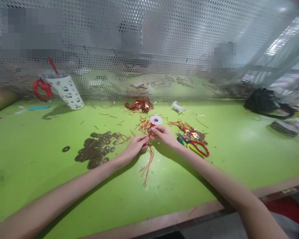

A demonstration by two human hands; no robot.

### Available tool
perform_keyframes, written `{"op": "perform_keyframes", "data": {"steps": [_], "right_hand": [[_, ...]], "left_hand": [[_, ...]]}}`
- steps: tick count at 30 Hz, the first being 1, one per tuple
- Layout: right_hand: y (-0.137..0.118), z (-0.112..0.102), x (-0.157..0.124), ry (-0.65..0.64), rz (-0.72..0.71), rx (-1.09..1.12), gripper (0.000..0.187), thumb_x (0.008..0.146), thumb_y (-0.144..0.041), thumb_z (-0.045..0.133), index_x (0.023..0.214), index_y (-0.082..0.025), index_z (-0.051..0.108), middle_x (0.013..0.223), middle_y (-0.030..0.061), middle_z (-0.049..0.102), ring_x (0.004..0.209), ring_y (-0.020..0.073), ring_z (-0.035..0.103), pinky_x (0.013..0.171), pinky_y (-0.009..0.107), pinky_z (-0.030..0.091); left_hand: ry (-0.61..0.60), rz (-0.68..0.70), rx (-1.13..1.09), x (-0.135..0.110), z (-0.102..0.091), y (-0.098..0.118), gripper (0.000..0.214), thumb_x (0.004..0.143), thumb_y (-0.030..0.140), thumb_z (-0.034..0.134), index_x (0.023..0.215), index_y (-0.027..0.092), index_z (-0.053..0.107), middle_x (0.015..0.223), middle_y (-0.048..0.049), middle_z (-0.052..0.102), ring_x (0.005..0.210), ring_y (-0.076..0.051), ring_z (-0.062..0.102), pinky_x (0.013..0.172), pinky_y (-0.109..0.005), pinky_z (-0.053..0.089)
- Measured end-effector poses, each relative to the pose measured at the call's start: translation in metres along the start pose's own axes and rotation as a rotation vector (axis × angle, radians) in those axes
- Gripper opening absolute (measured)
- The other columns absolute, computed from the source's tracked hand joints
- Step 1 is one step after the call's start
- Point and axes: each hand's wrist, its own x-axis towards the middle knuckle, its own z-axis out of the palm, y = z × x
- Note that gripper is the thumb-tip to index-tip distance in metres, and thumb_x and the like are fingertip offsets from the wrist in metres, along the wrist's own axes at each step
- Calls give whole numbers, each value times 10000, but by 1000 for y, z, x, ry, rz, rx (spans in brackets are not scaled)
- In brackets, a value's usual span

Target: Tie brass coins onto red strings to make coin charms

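Your left hand (138, 146) pinches a bunch of red cords (150, 133) near the middle of the green table (114, 202), and your right hand (163, 132) grips them just beyond, close to the white spool (155, 119); I cannot tell whether your right fingers touch that spool. The loose ends trail toward the near side. If either pinch slackens, the thin strands could slip and spread, since only fingertips hold them. Stray scraps of cord (142, 125) lie just past your hands and might get caught up in the bunch. A hard tug could tip the spool. A wide sweep left may scatter the coins (96, 149), while one to the right could meet the scissors (200, 147), whose blades point far and left, near your wrist
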Motion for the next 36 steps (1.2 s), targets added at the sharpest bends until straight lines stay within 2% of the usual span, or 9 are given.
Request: {"op": "perform_keyframes", "data": {"steps": [5, 10, 15, 18, 21, 26, 29, 32, 36], "right_hand": [[4, 7, -3, 43, -27, -33, 400, 866, -575, 623, 729, -207, 546, 562, -64, 426, 508, 104, 369, 521, 260, 355], [7, 8, -6, 92, -52, -142, 299, 901, -464, 583, 797, -186, 612, 628, -38, 508, 571, 125, 448, 557, 266, 364], [10, 11, -11, 36, -169, -309, 241, 919, -378, 571, 818, -174, 649, 755, 17, 648, 691, 161, 552, 642, 285, 415], [13, 13, -13, 6, -216, -432, 215, 934, -313, 566, 800, -172, 658, 783, 33, 673, 696, 165, 562, 662, 291, 422], [16, 13, -13, -18, -280, -521, 174, 938, -265, 587, 818, -168, 667, 802, 41, 673, 699, 166, 566, 665, 287, 423], [21, 14, -13, -27, -409, -689, 155, 981, -194, 560, 875, -153, 664, 852, 70, 663, 742, 175, 579, 698, 291, 435], [22, 16, -13, -24, -411, -855, 146, 999, -178, 546, 908, -154, 658, 890, 81, 661, 770, 184, 582, 703, 296, 430], [22, 19, -13, -5, -412, -993, 136, 1010, -190, 542, 928, -158, 646, 919, 93, 664, 797, 199, 590, 694, 303, 423], [20, 23, -14, 5, -388, -1025, 41, 985, -169, 571, 989, -157, 610, 963, 114, 672, 862, 229, 620, 722, 318, 448]], "left_hand": [[31, 32, 195, -12, 1, 6, 308, 876, 456, 645, 849, 158, 715, 611, 20, 467, 526, -120, 387, 519, -247, 243], [111, 222, 575, -44, 1, 8, 219, 938, 331, 593, 817, 209, 729, 781, -64, 695, 704, -220, 572, 671, -293, 401], [71, 433, 1000, -79, -8, -6, 209, 978, 284, 545, 885, 210, 717, 844, -87, 687, 748, -237, 584, 707, -327, 432], [25, 588, 1200, -92, -12, -11, 244, 1004, 295, 524, 886, 201, 716, 1035, -150, 724, 959, -302, 628, 807, -409, 475], [-67, 703, 1226, -96, -12, -13, 209, 1011, 252, 529, 945, 202, 721, 1295, -156, 691, 1219, -341, 595, 981, -505, 464], [-220, 729, 1096, -87, -12, -15, 237, 1032, 207, 491, 1092, 194, 720, 1349, -115, 689, 1332, -290, 579, 1161, -549, 382], [-246, 690, 1031, -80, -12, -17, 252, 1036, 232, 496, 1103, 196, 736, 1338, -105, 698, 1396, -293, 529, 1190, -557, 364], [-283, 640, 980, -78, -11, -18, 310, 1053, 258, 466, 1249, 183, 694, 1338, -124, 696, 1367, -269, 565, 1174, -511, 416], [-332, 631, 1073, -81, -11, -16, 381, 1049, 342, 487, 1339, 148, 640, 1375, -164, 662, 1385, -294, 548, 1180, -515, 422]]}}
